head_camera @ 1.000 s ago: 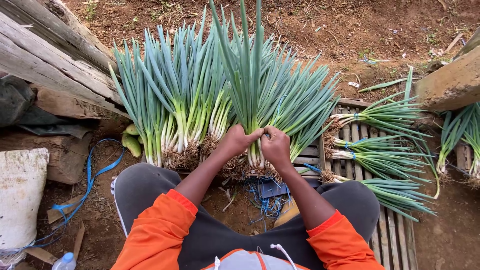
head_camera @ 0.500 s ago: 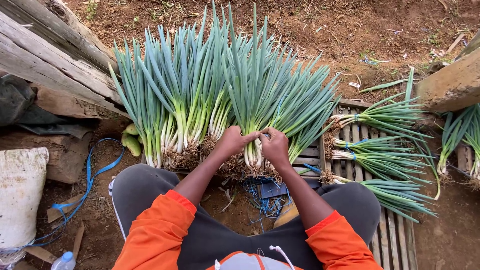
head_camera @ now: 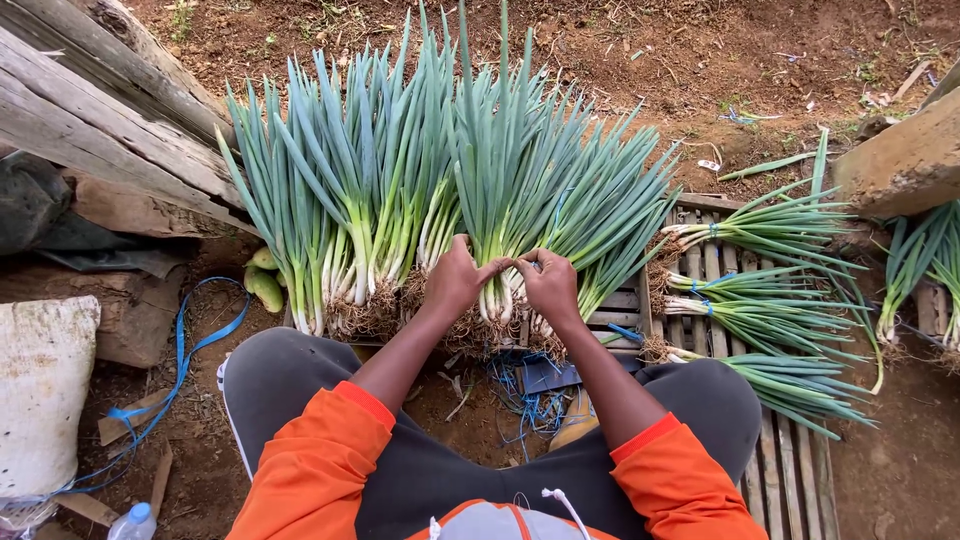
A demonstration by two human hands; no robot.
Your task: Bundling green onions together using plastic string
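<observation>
A large fan of green onions (head_camera: 440, 190) stands upright in front of me, white stalks and roots at the bottom. My left hand (head_camera: 455, 280) and my right hand (head_camera: 548, 285) meet at the stalks of the middle bunch (head_camera: 505, 295), fingers pinched around it just above the roots. Both forearms reach out from orange sleeves over my dark trousers.
Tied green onion bundles (head_camera: 770, 300) lie on a wooden slatted pallet (head_camera: 790, 470) to the right. Blue ties (head_camera: 530, 400) lie on the dirt between my knees. Weathered planks (head_camera: 90, 120) lean at the left, with a white sack (head_camera: 40, 390), a blue strap (head_camera: 180, 370) and a bottle (head_camera: 130, 522).
My hands have stayed at the same bunch, with the fingers shifting slightly around the stalks. The bunches have barely moved.
</observation>
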